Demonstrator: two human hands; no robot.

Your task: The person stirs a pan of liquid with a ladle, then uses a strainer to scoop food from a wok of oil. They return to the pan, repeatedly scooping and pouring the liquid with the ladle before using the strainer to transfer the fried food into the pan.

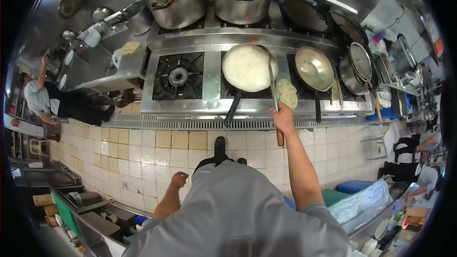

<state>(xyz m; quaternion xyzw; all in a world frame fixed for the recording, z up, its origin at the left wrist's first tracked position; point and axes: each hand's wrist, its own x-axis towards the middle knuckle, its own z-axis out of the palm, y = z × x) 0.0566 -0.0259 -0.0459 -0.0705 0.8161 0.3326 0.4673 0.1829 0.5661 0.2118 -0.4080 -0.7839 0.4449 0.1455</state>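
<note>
My right hand [284, 118] is wrapped round a long-handled metal utensil [274, 90] with a wooden handle end. The utensil leans over the right rim of a frying pan [232, 109] on the middle front burner; its head is hard to make out. White, frothy liquid [247, 67] fills that pan. Just beyond my right hand, a crumpled pale cloth [287, 93] lies on the stove's front, between two pans. My left hand [179, 179] hangs low beside my body over the floor, loosely curled, with nothing visible in it.
Two large steel pots [173, 7] stand at the back. A second frying pan [314, 69] sits to the right, near a strainer [361, 62]. A bare burner [178, 76] is at left. Other people [45, 95] stand at far left and right. A floor drain [190, 123] runs along the stove.
</note>
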